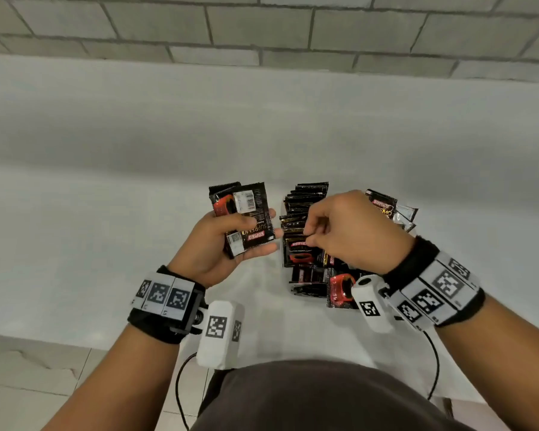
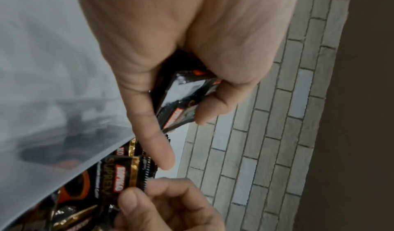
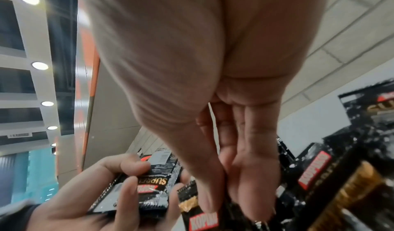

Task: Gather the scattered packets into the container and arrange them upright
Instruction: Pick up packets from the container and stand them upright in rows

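Note:
My left hand (image 1: 249, 234) grips a small stack of black Kopiko packets (image 1: 246, 213), held up to the left of the container; the same stack (image 2: 183, 99) shows between its thumb and fingers in the left wrist view. My right hand (image 1: 318, 234) pinches the top edge of one packet (image 1: 299, 247) among a row of packets (image 1: 305, 209) standing on edge. That pinched packet (image 2: 125, 172) sits just inside the container's translucent wall (image 2: 64, 142). Right-hand fingertips (image 3: 210, 204) close on the packet (image 3: 202, 221); the left hand (image 3: 115, 196) is beside it.
More packets lie loose to the right (image 1: 383, 206) and at the front (image 1: 339, 290) of the pile. All rests on a white table (image 1: 137, 197) backed by a grey brick wall (image 1: 262, 26). Cables hang from the wrist cameras near the table's front edge.

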A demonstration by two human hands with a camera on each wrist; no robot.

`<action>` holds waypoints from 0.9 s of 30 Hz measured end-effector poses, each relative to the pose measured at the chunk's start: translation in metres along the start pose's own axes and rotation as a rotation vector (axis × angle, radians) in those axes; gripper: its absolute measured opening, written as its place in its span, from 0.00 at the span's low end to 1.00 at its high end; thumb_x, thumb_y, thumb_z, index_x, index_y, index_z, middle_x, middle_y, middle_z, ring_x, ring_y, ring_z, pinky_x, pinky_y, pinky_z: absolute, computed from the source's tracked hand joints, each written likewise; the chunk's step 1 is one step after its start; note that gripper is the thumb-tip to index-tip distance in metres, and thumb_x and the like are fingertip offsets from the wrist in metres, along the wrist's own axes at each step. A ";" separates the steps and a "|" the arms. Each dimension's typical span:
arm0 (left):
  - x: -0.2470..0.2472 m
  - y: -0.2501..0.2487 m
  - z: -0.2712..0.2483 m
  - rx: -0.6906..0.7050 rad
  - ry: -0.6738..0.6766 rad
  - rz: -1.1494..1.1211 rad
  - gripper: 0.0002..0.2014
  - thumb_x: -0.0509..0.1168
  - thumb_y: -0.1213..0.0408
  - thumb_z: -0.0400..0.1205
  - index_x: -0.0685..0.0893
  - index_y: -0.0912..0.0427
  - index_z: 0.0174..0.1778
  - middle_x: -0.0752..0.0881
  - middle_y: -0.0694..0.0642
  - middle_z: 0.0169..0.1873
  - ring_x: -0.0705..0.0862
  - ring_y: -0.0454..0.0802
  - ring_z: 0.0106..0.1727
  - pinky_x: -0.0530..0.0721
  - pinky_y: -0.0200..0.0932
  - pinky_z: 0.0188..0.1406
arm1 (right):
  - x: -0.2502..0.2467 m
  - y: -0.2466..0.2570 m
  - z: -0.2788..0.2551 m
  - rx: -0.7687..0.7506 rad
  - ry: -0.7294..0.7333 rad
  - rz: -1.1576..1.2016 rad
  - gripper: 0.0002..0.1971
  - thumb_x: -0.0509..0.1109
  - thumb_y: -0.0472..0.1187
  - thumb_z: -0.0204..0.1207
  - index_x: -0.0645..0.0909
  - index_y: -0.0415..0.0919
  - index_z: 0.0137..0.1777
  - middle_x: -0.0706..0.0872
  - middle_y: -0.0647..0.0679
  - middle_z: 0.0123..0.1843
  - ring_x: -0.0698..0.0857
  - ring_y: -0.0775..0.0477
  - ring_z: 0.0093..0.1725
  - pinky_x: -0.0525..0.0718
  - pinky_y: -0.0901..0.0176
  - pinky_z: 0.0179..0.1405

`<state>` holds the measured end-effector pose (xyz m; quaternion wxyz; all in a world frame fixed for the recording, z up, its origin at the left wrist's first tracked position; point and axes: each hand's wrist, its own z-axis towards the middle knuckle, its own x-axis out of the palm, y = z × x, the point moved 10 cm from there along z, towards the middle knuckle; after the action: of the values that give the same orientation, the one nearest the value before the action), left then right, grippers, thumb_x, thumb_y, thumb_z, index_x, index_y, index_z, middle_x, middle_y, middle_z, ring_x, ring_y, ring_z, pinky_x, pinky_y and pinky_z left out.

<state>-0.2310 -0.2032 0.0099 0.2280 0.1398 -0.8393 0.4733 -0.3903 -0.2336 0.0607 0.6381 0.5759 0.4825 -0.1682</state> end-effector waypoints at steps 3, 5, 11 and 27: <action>0.003 0.002 -0.003 -0.015 0.029 -0.004 0.18 0.56 0.81 0.83 0.85 0.65 0.62 0.89 0.67 0.61 0.91 0.72 0.58 0.92 0.50 0.37 | 0.008 0.004 0.004 -0.039 0.049 -0.084 0.06 0.83 0.39 0.71 0.87 0.45 0.41 0.87 0.57 0.35 0.86 0.59 0.36 0.88 0.54 0.45; 0.004 0.002 -0.005 -0.013 0.035 0.024 0.18 0.55 0.81 0.84 0.86 0.64 0.62 0.89 0.69 0.63 0.88 0.76 0.61 0.92 0.50 0.38 | 0.010 0.003 0.004 -0.033 0.077 -0.122 0.07 0.82 0.40 0.71 0.86 0.45 0.40 0.85 0.58 0.34 0.84 0.60 0.35 0.88 0.53 0.45; 0.007 -0.003 -0.007 0.009 0.028 0.051 0.17 0.56 0.81 0.84 0.86 0.64 0.62 0.86 0.73 0.65 0.87 0.78 0.61 0.92 0.51 0.39 | 0.003 -0.002 0.004 0.020 0.081 -0.196 0.13 0.83 0.52 0.69 0.83 0.53 0.48 0.84 0.56 0.39 0.83 0.56 0.38 0.86 0.50 0.43; 0.053 -0.008 -0.015 0.051 0.190 0.213 0.23 0.70 0.75 0.78 0.83 0.62 0.71 0.90 0.63 0.62 0.92 0.64 0.58 0.93 0.53 0.37 | -0.041 0.013 -0.012 0.025 -0.001 0.410 0.17 0.83 0.44 0.71 0.83 0.49 0.58 0.92 0.51 0.41 0.89 0.51 0.33 0.92 0.53 0.39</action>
<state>-0.2687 -0.1957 0.0493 0.2512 0.0104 -0.8119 0.5270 -0.4051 -0.2328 0.1026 0.6522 0.6697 0.3529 -0.0411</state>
